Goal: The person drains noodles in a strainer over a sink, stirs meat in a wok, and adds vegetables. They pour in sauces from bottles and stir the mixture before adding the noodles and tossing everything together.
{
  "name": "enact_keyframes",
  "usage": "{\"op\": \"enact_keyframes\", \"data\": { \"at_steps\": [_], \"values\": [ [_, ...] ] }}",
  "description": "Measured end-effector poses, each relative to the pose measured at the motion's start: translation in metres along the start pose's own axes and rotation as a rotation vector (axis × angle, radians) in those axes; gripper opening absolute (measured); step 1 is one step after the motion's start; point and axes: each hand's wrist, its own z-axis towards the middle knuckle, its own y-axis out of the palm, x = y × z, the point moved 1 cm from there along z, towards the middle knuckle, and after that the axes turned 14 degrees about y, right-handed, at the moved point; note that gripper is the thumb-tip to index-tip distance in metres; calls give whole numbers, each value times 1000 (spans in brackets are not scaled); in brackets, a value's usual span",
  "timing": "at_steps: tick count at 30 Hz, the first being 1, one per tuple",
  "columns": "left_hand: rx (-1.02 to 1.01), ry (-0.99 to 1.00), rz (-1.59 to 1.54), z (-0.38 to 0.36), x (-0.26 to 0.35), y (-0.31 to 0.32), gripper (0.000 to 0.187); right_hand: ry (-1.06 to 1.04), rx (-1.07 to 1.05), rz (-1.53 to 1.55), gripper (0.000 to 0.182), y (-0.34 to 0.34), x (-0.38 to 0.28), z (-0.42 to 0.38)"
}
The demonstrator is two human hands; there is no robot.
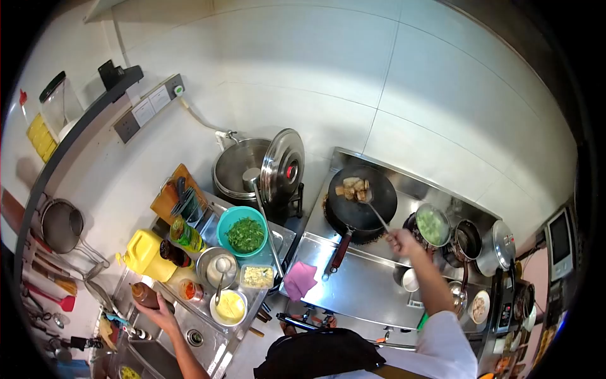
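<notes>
Teal bowl (222, 239), green leaves (245, 235); yellow jug (144, 255) — pink cloth (300, 280); black wok (362, 203).

Inside the wok (377, 211), brown food pieces (352, 187) are partly hiding the ladle's head, and the right hand (402, 242) is covering part of the ladle (379, 216)'s handle. Left of the wok, a tilted lid (281, 167) is blocking part of the stockpot (235, 165). Farther left and below the wok, the left hand (156, 310) is partly covering a brown bottle (144, 294); the bottom edge is cutting off the left forearm (187, 354).
</notes>
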Motion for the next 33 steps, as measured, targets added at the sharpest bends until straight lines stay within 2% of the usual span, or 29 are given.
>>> {"op": "enact_keyframes", "data": {
  "at_steps": [1, 2, 5, 6, 7, 8, 9, 10, 11, 13, 15, 16, 17, 18, 19, 20, 21, 24, 27, 30, 32, 33],
  "values": [
    [10, -34, 5, -2, -6, -3, 69, -166, 92, -52, 14, 18, 17, 16],
    [19, -64, 13, -3, -11, -7, 69, -247, 123, -37, 17, 32, 27, 22],
    [-12, -11, 110, -10, -44, -10, 72, -330, 164, -54, 18, 49, 40, 25],
    [-24, -6, 150, -16, -58, -9, 75, -339, 242, -84, 18, 43, 42, 27],
    [-27, -3, 206, -18, -72, -11, 78, -400, 409, -195, 19, 26, 41, 38],
    [-29, -12, 239, -19, -79, -11, 76, -458, 304, -264, 16, 19, 40, 28],
    [-30, -27, 276, -20, -79, -11, 75, -466, 436, -321, 15, 26, 37, 14],
    [-18, -98, 145, -21, -80, -12, 74, -533, 511, -524, 15, 32, 35, -4],
    [-10, -158, -7, -18, -79, -11, 74, -646, 657, -884, 20, 18, 28, -12],
    [-15, -165, 57, -13, -75, -6, 72, -820, 755, -1184, 27, 11, 16, -35],
    [15, -187, 89, -12, -89, 1, 78, -772, 1001, -1506, 28, 51, 8, -68],
    [25, -141, 148, -17, -116, 7, 81, -986, 1082, -1476, 19, 35, 2, -46],
    [-5, -105, 139, -18, -135, 13, 83, -856, 1164, -1610, 18, 41, -3, -37],
    [-29, -162, 63, -19, -159, 20, 83, -747, 1246, -1467, 19, 40, -8, -17],
    [21, -107, 177, -22, -176, 31, 72, -741, 1257, -1471, 19, 55, -9, -9],
    [-15, -114, 116, -17, -148, 37, 71, -636, 1224, -1474, 20, 84, -2, -19],
    [8, -145, -172, -22, -183, 47, 69, -713, 1143, -1620, 22, 86, 6, -13],
    [-12, -147, -244, -29, -205, 70, 66, -723, 1157, -1605, 23, 99, 21, -36],
    [-12, -188, -255, -34, -205, 84, 66, -569, 1177, -1776, 21, 89, 20, -74],
    [-21, -211, -228, -37, -205, 97, 67, -671, 1114, -1847, 18, 99, 4, -134],
    [-19, -254, -198, -38, -212, 101, 69, -260, 850, -1272, 18, 110, -18, -170],
    [-24, -254, -203, -38, -213, 102, 69, -257, 855, -1267, 18, 103, -33, -172]
  ]
}}
